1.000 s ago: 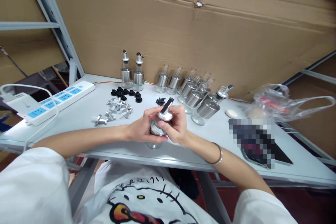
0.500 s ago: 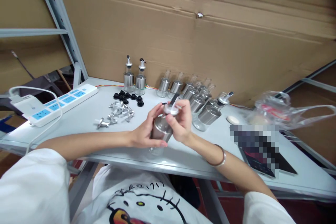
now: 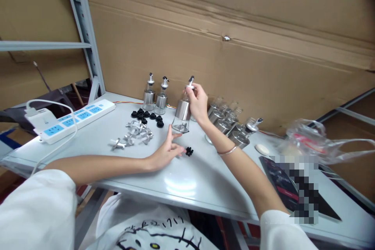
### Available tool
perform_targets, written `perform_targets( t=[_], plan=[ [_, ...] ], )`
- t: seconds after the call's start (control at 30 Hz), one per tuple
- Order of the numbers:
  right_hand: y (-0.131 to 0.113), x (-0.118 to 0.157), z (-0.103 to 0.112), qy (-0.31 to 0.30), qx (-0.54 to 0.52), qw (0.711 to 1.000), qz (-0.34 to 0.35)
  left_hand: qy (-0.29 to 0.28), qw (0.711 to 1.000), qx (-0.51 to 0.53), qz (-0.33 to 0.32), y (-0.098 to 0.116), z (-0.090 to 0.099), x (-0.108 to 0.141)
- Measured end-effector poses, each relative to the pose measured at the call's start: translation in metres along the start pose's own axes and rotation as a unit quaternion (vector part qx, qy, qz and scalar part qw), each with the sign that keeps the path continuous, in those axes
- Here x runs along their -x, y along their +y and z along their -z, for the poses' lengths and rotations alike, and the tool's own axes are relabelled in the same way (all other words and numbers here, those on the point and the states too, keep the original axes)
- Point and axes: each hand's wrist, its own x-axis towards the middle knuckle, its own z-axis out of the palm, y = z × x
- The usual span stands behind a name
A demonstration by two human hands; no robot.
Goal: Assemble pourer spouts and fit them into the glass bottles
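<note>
My right hand [image 3: 199, 102] grips an oil bottle [image 3: 183, 110] by its silver pourer top, near the neck. The bottle is glass with a steel band and a black-tipped spout, tilted slightly above the table. Below it, my left hand [image 3: 167, 150] is open, fingers spread near the bottle's base and beside a small cluster of black pieces [image 3: 189, 151]. Two bottles with pourers, a left one [image 3: 149, 95] and a right one [image 3: 161, 97], stand by the cardboard. Black stoppers [image 3: 146, 116] and silver pourer parts [image 3: 135, 132] lie to the left.
Several bottles without pourers [image 3: 224, 119] stand right of centre, partly behind my right arm; a bottle with a pourer [image 3: 241, 134] stands beside them. A power strip [image 3: 79, 120] lies left. At right are a white oval object [image 3: 262, 149], a plastic bag [image 3: 307, 142] and a partly blurred dark tablet-like object [image 3: 275, 181].
The bottle has moved from between both hands near the table's front edge up and back, now in my right hand alone. My left hand has let go and opened. The small black cluster now shows.
</note>
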Motion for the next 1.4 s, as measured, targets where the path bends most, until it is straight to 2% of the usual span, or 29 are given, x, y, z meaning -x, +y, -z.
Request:
perform_targets(
  t=[0.1,0.33,0.5,0.73,0.83,0.97,1.03,1.1,1.17,1.27,1.33,1.4],
  plan=[
    [0.013,-0.006,-0.011,0.008,0.092,0.996,-0.010,-0.020,1.000,-0.013,0.006,-0.002,0.000,0.000],
    [0.030,-0.025,-0.034,-0.061,0.176,0.981,-0.055,-0.073,0.996,-0.053,0.014,-0.001,-0.003,0.004],
    [0.043,-0.025,-0.045,-0.066,0.191,0.977,-0.072,-0.092,0.993,-0.072,0.019,0.000,-0.004,0.003],
    [0.050,-0.027,-0.045,-0.062,0.157,0.982,-0.085,-0.109,0.988,-0.110,0.023,0.003,-0.004,0.003],
    [0.044,-0.017,-0.040,-0.076,0.129,0.986,-0.071,-0.118,0.985,-0.127,0.021,0.002,-0.003,0.002],
    [0.028,0.024,-0.022,-0.088,0.103,0.990,-0.043,-0.164,0.968,-0.189,0.011,0.005,-0.004,0.002],
    [0.018,0.052,-0.007,-0.141,0.086,0.986,0.031,-0.194,0.950,-0.244,-0.015,0.009,-0.005,0.003],
    [0.007,0.079,0.008,-0.218,0.074,0.967,0.105,-0.220,0.922,-0.311,-0.068,0.011,-0.005,0.005],
    [-0.004,0.101,0.020,-0.290,0.076,0.937,0.177,-0.249,0.883,-0.372,-0.141,0.011,-0.005,0.008],
    [-0.022,0.121,0.029,-0.388,0.069,0.887,0.240,-0.311,0.809,-0.435,-0.246,0.009,-0.005,0.014],
    [-0.033,0.126,0.028,-0.416,0.076,0.869,0.257,-0.356,0.761,-0.458,-0.289,0.008,-0.006,0.016],
    [-0.044,0.126,0.020,-0.414,0.117,0.862,0.269,-0.395,0.740,-0.454,-0.302,0.008,-0.008,0.016]
  ],
)
